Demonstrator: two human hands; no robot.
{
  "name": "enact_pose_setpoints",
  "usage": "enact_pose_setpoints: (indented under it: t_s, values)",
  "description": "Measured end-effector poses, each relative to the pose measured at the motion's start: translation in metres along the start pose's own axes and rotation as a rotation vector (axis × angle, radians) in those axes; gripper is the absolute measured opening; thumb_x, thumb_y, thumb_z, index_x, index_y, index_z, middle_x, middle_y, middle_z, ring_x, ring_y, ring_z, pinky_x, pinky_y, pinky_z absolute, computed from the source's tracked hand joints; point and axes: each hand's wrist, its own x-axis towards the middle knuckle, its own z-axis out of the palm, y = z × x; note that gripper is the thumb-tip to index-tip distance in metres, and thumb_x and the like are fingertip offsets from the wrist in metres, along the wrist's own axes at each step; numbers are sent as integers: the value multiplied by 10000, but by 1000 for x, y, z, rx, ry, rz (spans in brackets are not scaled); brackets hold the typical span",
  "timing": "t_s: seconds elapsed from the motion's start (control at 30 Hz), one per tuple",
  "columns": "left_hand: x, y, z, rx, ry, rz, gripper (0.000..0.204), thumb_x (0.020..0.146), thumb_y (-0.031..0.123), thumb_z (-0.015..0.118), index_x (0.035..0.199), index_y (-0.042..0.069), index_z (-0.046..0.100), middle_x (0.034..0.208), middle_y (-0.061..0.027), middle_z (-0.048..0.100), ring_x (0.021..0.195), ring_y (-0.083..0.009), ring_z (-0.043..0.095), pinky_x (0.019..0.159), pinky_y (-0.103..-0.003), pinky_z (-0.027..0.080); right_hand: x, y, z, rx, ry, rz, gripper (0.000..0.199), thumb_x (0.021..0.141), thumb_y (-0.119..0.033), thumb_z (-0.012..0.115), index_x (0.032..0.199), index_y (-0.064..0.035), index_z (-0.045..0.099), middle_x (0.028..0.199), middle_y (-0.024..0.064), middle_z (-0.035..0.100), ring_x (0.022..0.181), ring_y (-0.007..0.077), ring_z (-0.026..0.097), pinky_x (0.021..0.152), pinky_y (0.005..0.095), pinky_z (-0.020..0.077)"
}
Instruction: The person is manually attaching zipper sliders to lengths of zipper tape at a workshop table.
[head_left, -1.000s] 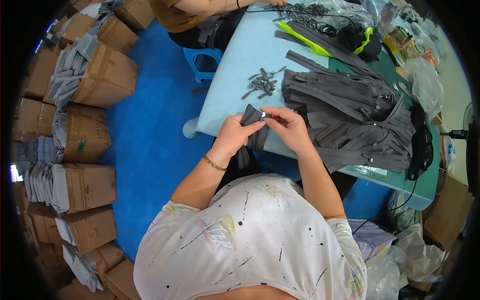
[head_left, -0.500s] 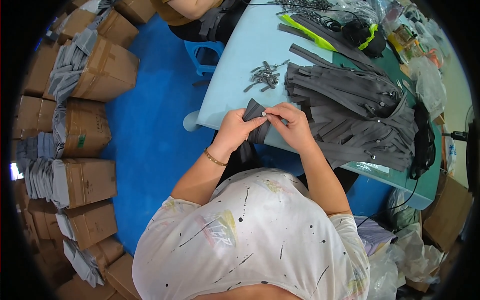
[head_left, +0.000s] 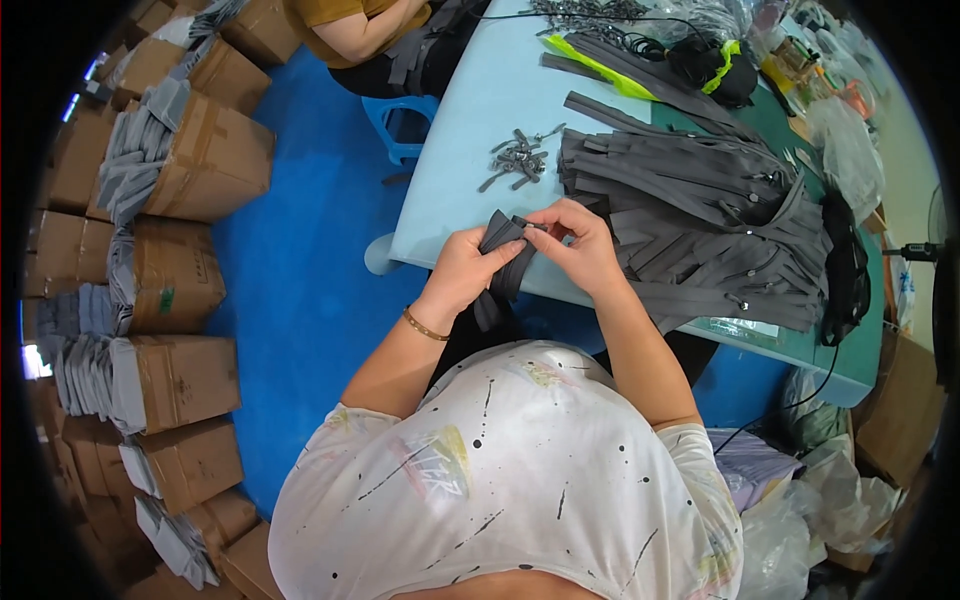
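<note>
In front of my body, at the near edge of the table, my left hand (head_left: pixel 463 268) is closed round a few dark grey zippers (head_left: pixel 500 231), whose ends stick up past the thumb and hang down below. Close beside it, my right hand (head_left: pixel 582 252) pinches at the upper end of these zippers; whatever small piece sits between its fingertips is too hidden to name. Beyond my hands lies a small heap of zipper sliders (head_left: pixel 519 160) with grey pulls. A large spread of dark grey zippers (head_left: pixel 690 190) covers the table to the right.
The pale blue table (head_left: pixel 450 150) carries a bright yellow-green strip (head_left: pixel 605 70), metal pieces and plastic bags (head_left: pixel 845 150) at its far side. Cardboard boxes (head_left: pixel 185 375) of folded grey cloth line the left. Another person (head_left: pixel 365 30) sits by a blue stool (head_left: pixel 395 125).
My right fingers have shifted slightly at the zipper end, and the pale piece seen there before is now covered. The held zippers have turned a little. The whole view has shifted slightly.
</note>
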Motion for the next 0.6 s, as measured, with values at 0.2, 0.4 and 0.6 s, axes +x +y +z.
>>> enact_pose_setpoints:
  t_s: [0.2, 0.4, 0.6]
  values:
    - [0, -8, -1, -11, 25, 28, 169, 817, 172, 672, 851, 14, 624, 617, 54, 518, 469, -23, 397, 411, -192, 301, -2, 4, -3, -97, -110, -1, 139, 765, -80, 689, 891, -25, 669, 761, -11, 531, 619, 53, 455, 579, 203, 388]
    - [0, 16, 11, -82, 19, 82, 178, 801, 175, 691, 847, 18, 621, 654, 49, 536, 459, -14, 391, 391, -186, 290, -7, -6, -5, 156, 45, -38, 61, 790, -57, 664, 842, -24, 663, 780, -12, 527, 660, 41, 471, 581, 180, 371]
    - [14, 34, 16, 17, -178, 281, 220, 797, 183, 691, 873, -15, 635, 714, -2, 611, 668, -57, 521, 604, -219, 434, 0, -56, -34, 355, 337, 170, 65, 783, -110, 679, 804, -57, 647, 673, -47, 514, 573, 46, 441, 537, 185, 365]
